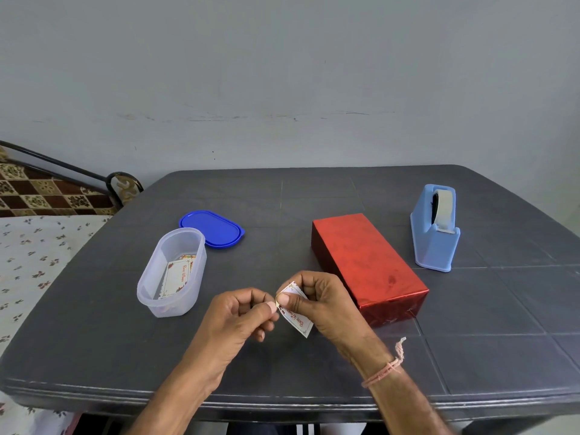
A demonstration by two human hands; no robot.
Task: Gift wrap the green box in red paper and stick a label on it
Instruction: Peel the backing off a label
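Both hands pinch one label (295, 312) low over the surface (125, 356): right hand (320, 304) grips its top, left hand (241, 318) picks at its edge. Wrapped box (368, 265) lies just right of the right hand, long axis running away-left to near-right; right hand is nearer.

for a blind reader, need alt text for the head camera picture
The right hand grips a small printed label and the left hand pinches its edge, above a dark table. Right of them lies a box wrapped in red paper, a blue tape dispenser beyond it; at left, a clear tub with more labels and a blue lid.
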